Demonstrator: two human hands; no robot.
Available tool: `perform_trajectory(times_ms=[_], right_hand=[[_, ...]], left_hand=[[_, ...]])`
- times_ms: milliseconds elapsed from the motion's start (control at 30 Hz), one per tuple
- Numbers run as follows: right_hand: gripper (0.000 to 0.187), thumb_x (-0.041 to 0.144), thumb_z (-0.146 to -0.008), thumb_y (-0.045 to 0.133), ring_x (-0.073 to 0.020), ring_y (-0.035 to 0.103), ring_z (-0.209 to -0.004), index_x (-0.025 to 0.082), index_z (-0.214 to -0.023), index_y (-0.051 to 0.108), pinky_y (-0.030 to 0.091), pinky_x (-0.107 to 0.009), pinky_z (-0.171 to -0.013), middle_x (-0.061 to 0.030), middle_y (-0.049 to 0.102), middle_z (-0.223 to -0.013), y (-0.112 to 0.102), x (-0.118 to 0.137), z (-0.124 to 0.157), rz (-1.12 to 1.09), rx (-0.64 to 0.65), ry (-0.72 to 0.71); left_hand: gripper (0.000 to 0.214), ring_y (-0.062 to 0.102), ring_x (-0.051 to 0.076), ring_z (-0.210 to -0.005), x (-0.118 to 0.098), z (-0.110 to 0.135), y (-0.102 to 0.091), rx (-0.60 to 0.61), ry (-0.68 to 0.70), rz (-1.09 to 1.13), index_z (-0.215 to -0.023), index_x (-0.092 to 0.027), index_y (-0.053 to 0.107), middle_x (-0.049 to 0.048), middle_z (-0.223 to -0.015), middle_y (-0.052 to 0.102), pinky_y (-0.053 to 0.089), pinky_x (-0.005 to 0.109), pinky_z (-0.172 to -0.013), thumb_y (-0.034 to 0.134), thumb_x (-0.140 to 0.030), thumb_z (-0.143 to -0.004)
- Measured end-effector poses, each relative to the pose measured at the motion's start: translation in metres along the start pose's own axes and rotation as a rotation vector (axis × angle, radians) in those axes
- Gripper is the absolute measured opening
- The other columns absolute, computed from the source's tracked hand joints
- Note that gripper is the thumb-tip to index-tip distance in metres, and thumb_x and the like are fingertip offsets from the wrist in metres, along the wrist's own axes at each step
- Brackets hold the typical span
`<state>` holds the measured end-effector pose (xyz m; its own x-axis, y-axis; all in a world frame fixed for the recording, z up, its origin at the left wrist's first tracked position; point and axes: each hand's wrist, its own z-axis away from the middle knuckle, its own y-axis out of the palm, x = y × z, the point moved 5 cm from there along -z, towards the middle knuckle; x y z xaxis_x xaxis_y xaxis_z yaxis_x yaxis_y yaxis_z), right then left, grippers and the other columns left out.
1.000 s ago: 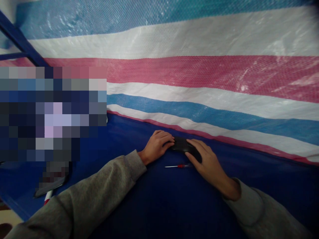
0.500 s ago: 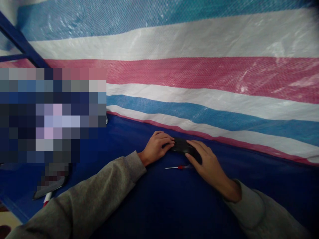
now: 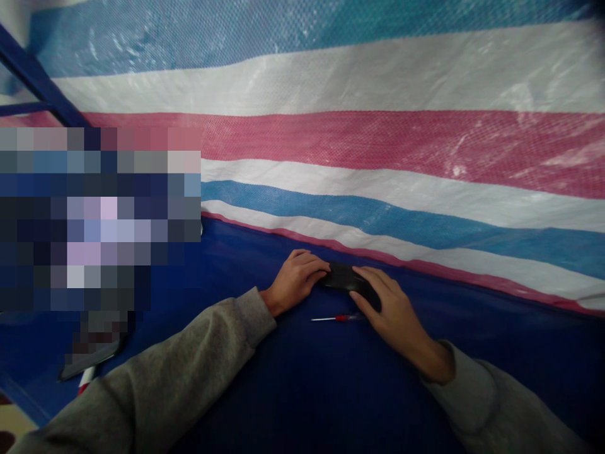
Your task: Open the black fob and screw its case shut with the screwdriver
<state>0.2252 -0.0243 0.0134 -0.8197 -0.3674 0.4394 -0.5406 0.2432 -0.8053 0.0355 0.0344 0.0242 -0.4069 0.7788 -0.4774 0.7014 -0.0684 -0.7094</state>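
Observation:
A black, rounded, elongated object that looks like a computer mouse (image 3: 344, 276) lies on the dark blue surface, between both hands. My left hand (image 3: 299, 276) has its bent fingers closed on the left end of it. My right hand (image 3: 391, 309) wraps the right end, thumb on the near side and fingers over the far side. The palm hides part of that end. Just in front of the mouse lies a small screwdriver (image 3: 336, 318), with a thin metal shaft pointing left and a red and see-through handle. Neither hand touches it.
Behind the blue surface (image 3: 265, 378) hangs a striped plastic sheet (image 3: 378, 139) in blue, white and red. A blurred-out patch covers the left side. Below it show a dark flat thing (image 3: 89, 362) and a white and red stick-like thing (image 3: 87, 378), partly behind my left sleeve.
Almost nothing differs. The view has shifted very slightly, and both hands stay on the mouse with small finger movement at its left end.

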Motion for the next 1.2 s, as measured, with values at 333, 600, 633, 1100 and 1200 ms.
perform_trajectory(times_ms=[333, 600, 633, 1100, 1200], right_hand=[[0.043, 0.04, -0.091, 0.053, -0.0275, 0.056, -0.117, 0.021, -0.129, 0.054, 0.045, -0.047, -0.1, -0.0119, 0.061, -0.127, 0.0008, -0.0004, 0.0002, 0.004, 0.011, 0.0], [0.042, 0.04, -0.091, 0.052, -0.0275, 0.057, -0.117, 0.022, -0.129, 0.054, 0.045, -0.048, -0.1, -0.0117, 0.061, -0.127, 0.0003, -0.0002, 0.0004, -0.001, 0.003, 0.001], [0.042, 0.04, -0.091, 0.053, -0.0274, 0.056, -0.117, 0.021, -0.129, 0.054, 0.045, -0.047, -0.1, -0.0119, 0.061, -0.127, 0.0004, -0.0001, 0.0004, -0.001, 0.006, 0.002], [0.042, 0.04, -0.092, 0.052, -0.0268, 0.055, -0.117, 0.02, -0.129, 0.053, 0.044, -0.047, -0.101, -0.0123, 0.06, -0.126, 0.001, -0.0002, 0.0003, -0.014, 0.017, 0.004], [0.048, 0.037, -0.091, 0.053, -0.0276, 0.054, -0.12, 0.021, -0.135, 0.048, 0.043, -0.048, -0.102, -0.0124, 0.057, -0.13, 0.0007, 0.0001, 0.0008, -0.026, 0.021, -0.006]], left_hand=[[0.01, 0.068, 0.018, -0.096, -0.002, -0.0004, -0.0016, -0.029, 0.014, 0.036, -0.092, -0.019, 0.07, 0.0042, -0.1, 0.074, 0.042, 0.04, -0.098, 0.061, -0.023, -0.092], [0.008, 0.067, 0.017, -0.098, 0.001, 0.0, 0.0004, -0.019, 0.007, 0.037, -0.096, -0.02, 0.068, 0.0031, -0.101, 0.074, 0.041, 0.038, -0.098, 0.061, -0.021, -0.092], [0.008, 0.067, 0.017, -0.098, 0.0009, 0.0001, 0.0003, -0.02, 0.009, 0.037, -0.096, -0.02, 0.068, 0.0028, -0.101, 0.074, 0.041, 0.038, -0.098, 0.062, -0.021, -0.091], [0.048, 0.057, 0.026, -0.114, -0.0065, 0.0015, 0.0039, 0.113, 0.061, -0.088, -0.125, -0.022, 0.054, 0.0096, -0.124, 0.061, 0.041, 0.041, -0.098, 0.071, -0.037, -0.083], [0.043, 0.058, 0.025, -0.111, -0.0083, 0.0013, 0.0021, 0.094, 0.066, -0.069, -0.125, -0.02, 0.054, 0.0091, -0.12, 0.063, 0.043, 0.04, -0.096, 0.067, -0.037, -0.087]])
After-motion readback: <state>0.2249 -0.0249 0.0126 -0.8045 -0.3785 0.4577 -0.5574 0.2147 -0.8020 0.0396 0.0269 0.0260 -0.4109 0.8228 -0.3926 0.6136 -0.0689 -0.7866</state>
